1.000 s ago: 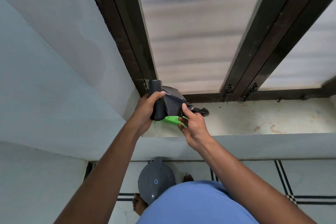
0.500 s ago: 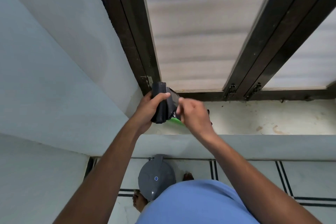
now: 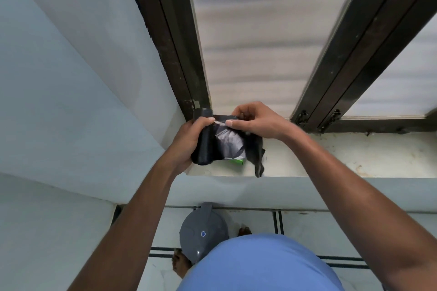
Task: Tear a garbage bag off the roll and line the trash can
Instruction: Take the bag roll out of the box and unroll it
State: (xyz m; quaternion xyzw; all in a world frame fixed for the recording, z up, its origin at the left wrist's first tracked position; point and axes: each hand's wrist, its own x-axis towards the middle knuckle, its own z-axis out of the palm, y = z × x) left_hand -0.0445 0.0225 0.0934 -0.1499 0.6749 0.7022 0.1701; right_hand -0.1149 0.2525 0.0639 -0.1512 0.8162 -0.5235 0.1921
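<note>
Roll of black bags gripped in left hand; right hand pinches loose bag end, above sill.

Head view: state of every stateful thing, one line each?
garbage bag roll: gripped upright in left hand, partly unrolled
loose bag end: pulled out to the right, pinched by right hand, not yet torn off, tail hanging over the sill edge
trash can: on the floor below, lid closed
green wrapper: lying on window sill, mostly hidden by the bag
window: shut
</note>
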